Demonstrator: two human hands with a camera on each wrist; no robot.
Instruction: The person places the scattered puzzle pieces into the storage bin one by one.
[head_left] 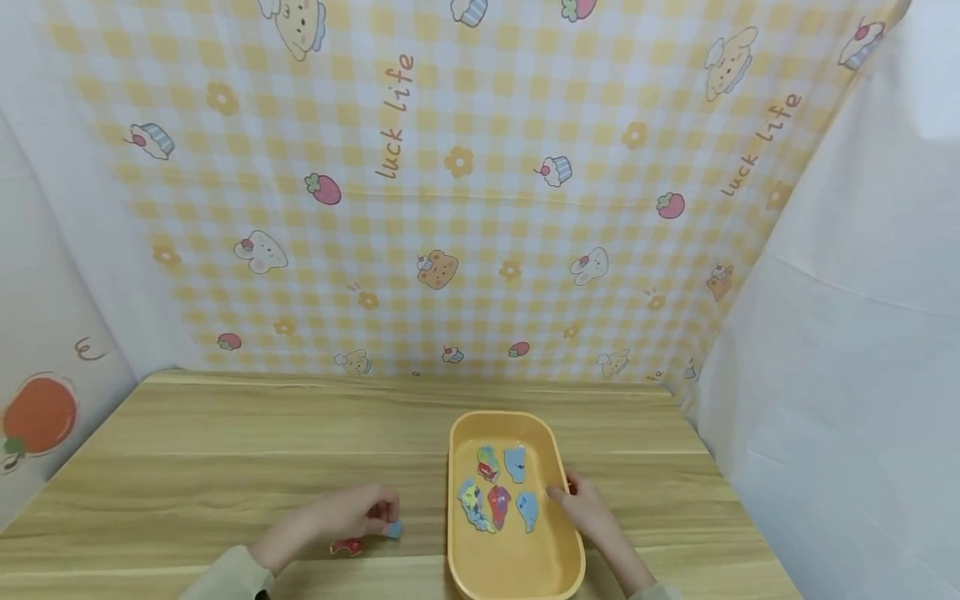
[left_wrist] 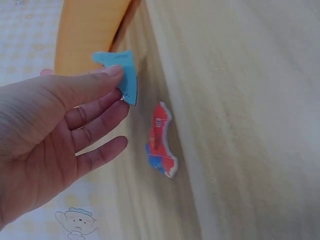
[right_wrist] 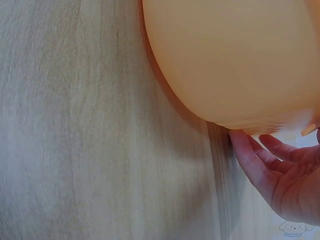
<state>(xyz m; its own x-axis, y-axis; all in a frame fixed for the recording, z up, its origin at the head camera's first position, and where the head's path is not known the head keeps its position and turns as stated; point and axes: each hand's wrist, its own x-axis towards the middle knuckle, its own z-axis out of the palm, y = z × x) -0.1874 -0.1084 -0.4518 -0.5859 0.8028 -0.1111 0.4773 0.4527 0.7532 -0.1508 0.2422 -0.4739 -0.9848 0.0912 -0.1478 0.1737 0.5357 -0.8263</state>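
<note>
Between thumb and fingertips my left hand [head_left: 352,510] pinches a small light-blue puzzle piece [left_wrist: 130,77], held just above the table left of the tray. A red puzzle piece with a blue corner [left_wrist: 161,137] lies on the wood below that hand. My right hand [head_left: 590,510] holds the right side of a yellow-orange tray [head_left: 517,573], thumb over the rim and fingers against the outer wall. Inside the tray lie several flat pieces: a green and red one [head_left: 488,464], a yellow and blue one [head_left: 471,498], a red-purple one [head_left: 498,505] and blue ones [head_left: 528,510].
The wood-grain table [head_left: 300,433] extends left and right of the tray. A yellow checked cloth [head_left: 480,217] hangs along its back edge, and a white cloth [head_left: 825,375] hangs at the right.
</note>
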